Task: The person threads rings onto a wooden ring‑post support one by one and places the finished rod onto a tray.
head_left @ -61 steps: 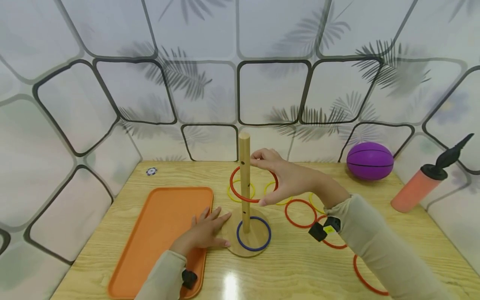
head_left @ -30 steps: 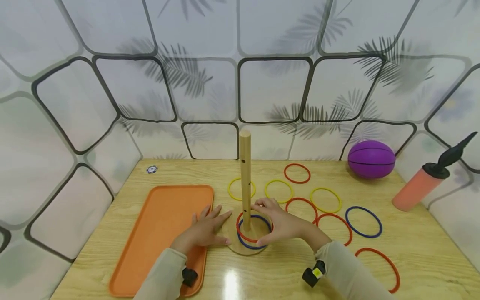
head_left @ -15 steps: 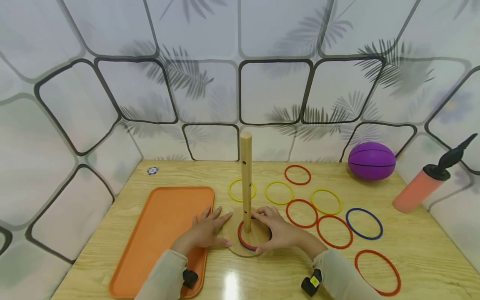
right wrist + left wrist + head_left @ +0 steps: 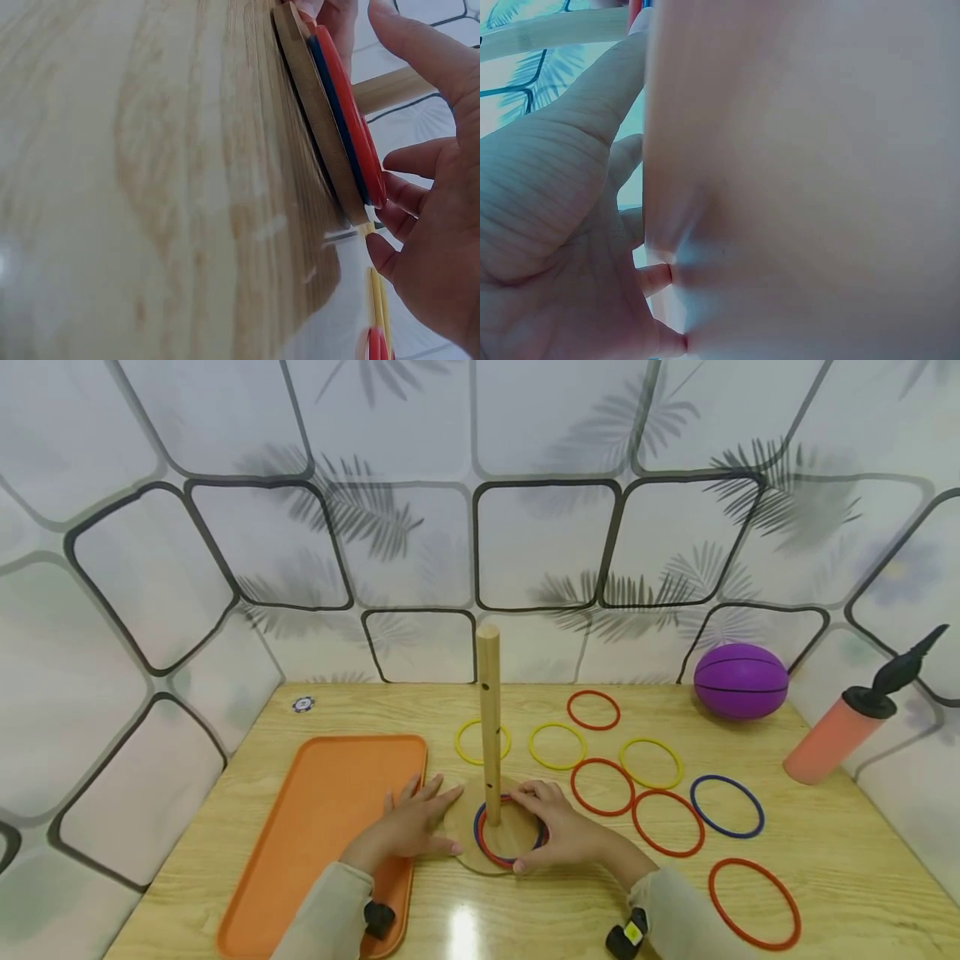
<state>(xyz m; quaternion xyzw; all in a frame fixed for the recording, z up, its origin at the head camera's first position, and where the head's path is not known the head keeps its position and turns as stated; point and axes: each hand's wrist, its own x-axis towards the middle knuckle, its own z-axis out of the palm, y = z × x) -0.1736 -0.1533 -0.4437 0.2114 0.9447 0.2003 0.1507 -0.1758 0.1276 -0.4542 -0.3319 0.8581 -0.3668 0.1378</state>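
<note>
A wooden peg stands upright on its round base in the head view. Around its foot, a red ring lies over a blue ring on the base, the two slightly offset. My right hand is at the rings' right side, with fingertips at the ring edge. In the right wrist view its thumb stands apart from the red ring, and the fingers are loosely bent. My left hand lies with fingers spread across the right rim of the orange tray, fingertips at the base's left edge.
Several loose rings lie to the right and behind, among them a yellow ring, a red ring and a blue ring. Farther right are a purple ball and a pink hand pump. A chip lies back left.
My right hand has lowered the red ring from high on the peg down onto the blue one, and the red ring has since shifted slightly right. My left hand has stayed put.
</note>
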